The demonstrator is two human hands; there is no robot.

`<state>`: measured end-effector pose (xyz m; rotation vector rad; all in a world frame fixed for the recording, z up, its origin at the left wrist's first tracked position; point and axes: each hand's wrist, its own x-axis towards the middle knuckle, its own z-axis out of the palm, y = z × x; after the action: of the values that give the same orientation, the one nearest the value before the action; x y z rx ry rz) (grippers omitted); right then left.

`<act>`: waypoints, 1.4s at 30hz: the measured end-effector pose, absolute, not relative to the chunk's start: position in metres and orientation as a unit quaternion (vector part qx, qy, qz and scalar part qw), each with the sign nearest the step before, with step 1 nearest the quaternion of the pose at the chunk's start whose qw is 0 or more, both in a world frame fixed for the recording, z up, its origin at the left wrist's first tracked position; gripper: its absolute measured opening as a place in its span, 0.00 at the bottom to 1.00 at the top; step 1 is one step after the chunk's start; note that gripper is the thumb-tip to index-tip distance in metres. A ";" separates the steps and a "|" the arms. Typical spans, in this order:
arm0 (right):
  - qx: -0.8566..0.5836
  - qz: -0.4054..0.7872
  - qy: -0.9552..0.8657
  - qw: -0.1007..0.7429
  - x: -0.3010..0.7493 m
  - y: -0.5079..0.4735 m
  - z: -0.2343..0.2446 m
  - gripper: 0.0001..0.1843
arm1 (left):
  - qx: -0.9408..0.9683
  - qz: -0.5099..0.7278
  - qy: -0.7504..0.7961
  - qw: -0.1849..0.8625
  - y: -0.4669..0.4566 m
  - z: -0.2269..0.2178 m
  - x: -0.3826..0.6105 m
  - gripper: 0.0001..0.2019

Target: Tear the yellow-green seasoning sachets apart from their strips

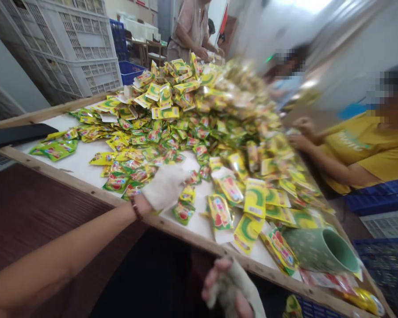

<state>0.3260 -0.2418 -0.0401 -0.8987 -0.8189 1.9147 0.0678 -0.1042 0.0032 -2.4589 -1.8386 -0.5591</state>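
My left hand (164,185), in a white glove, lies over the table among small green-and-yellow packets (116,182). Its slightly blurred fingers reach out beside a little red-and-green packet (194,177); I see nothing gripped. Just below its wrist lie two more packets (183,213). My right hand (230,287), gloved with bare fingertips, is palm up below the table's front edge. Those fingers are loosely curled and apart, with nothing visible in them. Flat yellow-green cartons (254,197), some with open ends, lie on the table nearest this hand.
A large heap of cartons and packets (166,95) covers the table's far side. A wooden rim (96,194) edges the table. A green cylinder (318,249) lies at right, a dark flat object (23,134) at left. White crates (86,44) stand behind; several people work around.
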 end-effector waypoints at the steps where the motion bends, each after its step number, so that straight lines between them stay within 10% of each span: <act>1: -0.365 0.725 -0.394 0.431 0.315 -0.231 -0.032 0.22 | -0.789 -0.171 -0.590 0.011 -0.106 0.004 0.068 0.08; 9: -0.407 0.370 -0.725 0.414 0.251 -0.150 -0.018 0.14 | -0.751 -0.138 -0.637 -0.102 -0.091 -0.008 0.077 0.07; 19: -0.526 0.431 -0.603 0.417 0.250 -0.134 -0.026 0.27 | -0.689 -0.322 -0.535 -0.368 -0.115 0.006 0.085 0.09; 25: -0.607 0.383 -0.560 0.414 0.255 -0.132 -0.033 0.33 | -0.688 -0.207 -0.678 -0.156 -0.064 0.015 0.087 0.12; 33: -0.577 0.352 -0.581 0.453 0.259 -0.135 -0.040 0.28 | -0.691 -0.212 -0.665 -0.189 -0.049 0.005 0.088 0.05; 42: -0.544 0.422 -0.576 0.440 0.256 -0.135 -0.018 0.22 | -0.520 -0.455 -0.513 -0.510 -0.133 0.006 0.094 0.12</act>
<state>0.2564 -0.1351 -0.0183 -1.3499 -1.4310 1.0489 0.0944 -0.1326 0.0060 -2.5427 -2.5105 -2.2284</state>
